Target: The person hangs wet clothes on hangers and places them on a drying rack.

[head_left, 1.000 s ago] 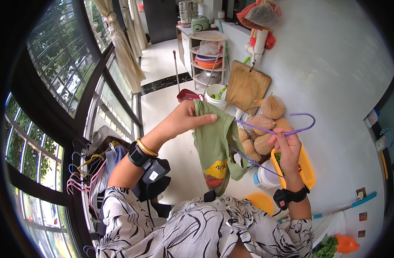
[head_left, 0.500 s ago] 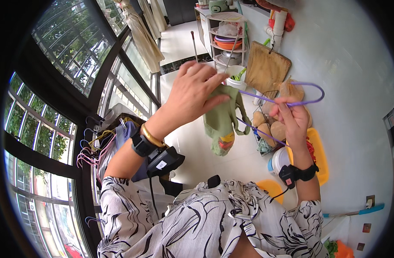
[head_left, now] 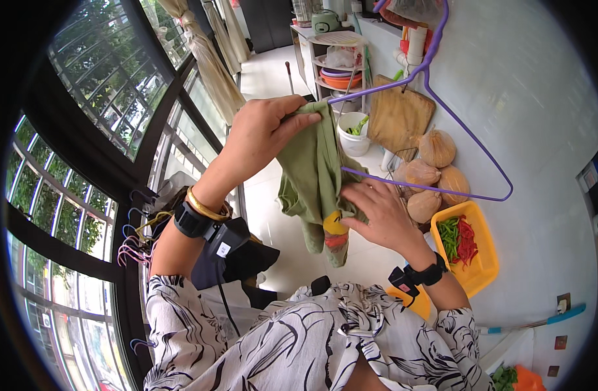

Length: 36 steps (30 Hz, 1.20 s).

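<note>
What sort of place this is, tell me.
Probably a home's kitchen or utility area: there's a wooden cutting board, a yellow basin of red and green peppers, and clothes hangers beside the barred window.

- A home, with kitchen things: green cooker (head_left: 326,22), wooden chopping board (head_left: 401,118), yellow tub (head_left: 487,270) of peppers (head_left: 466,241)
- Tied curtain (head_left: 206,62) by barred windows (head_left: 110,72)
- Clothes hangers (head_left: 134,253) bunched near the windows
</note>
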{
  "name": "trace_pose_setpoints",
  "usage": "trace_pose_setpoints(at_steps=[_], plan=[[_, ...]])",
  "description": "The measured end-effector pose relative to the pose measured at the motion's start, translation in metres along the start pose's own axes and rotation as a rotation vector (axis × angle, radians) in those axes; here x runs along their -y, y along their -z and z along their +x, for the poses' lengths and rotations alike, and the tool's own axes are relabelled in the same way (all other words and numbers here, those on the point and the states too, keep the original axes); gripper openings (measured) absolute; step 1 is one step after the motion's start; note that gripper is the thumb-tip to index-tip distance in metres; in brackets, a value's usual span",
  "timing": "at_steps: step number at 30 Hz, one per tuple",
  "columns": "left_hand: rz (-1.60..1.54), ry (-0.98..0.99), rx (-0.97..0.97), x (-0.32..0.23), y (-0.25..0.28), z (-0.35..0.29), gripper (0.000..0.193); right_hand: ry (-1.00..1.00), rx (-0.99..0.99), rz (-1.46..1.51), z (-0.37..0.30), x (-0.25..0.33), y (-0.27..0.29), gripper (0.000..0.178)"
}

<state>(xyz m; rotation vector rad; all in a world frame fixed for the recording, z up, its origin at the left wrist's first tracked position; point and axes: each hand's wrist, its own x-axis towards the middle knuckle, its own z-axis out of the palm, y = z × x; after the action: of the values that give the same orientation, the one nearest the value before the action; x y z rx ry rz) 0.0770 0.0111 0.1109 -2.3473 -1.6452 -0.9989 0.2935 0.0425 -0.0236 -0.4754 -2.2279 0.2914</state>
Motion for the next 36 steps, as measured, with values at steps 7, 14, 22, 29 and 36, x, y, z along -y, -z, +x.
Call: trace_pose_setpoints(at_steps=[7,14,22,29,36], plan=[[-0.149,0.195,-0.018,0.030,0.027,-0.026,0.026,0.444,0.266,-0.190,0.009,-0.012,0.025,0.020],[-0.115,0.249,-0.089,0.050,0.050,-0.070,0.029,0.183,0.111,-0.185,0.000,-0.032,0.099,0.028],[0.048,0.143,-0.189,0.062,0.037,-0.093,0.031,0.336,-0.045,-0.109,-0.007,-0.022,0.133,0.040],[0.379,-0.224,-0.274,0.062,0.033,-0.085,0.031,0.145,-0.114,-0.021,0.006,-0.022,0.151,0.035],[0.073,0.144,-0.368,0.052,0.027,-0.109,0.028,-0.006,-0.300,0.220,0.054,0.006,0.094,0.047]])
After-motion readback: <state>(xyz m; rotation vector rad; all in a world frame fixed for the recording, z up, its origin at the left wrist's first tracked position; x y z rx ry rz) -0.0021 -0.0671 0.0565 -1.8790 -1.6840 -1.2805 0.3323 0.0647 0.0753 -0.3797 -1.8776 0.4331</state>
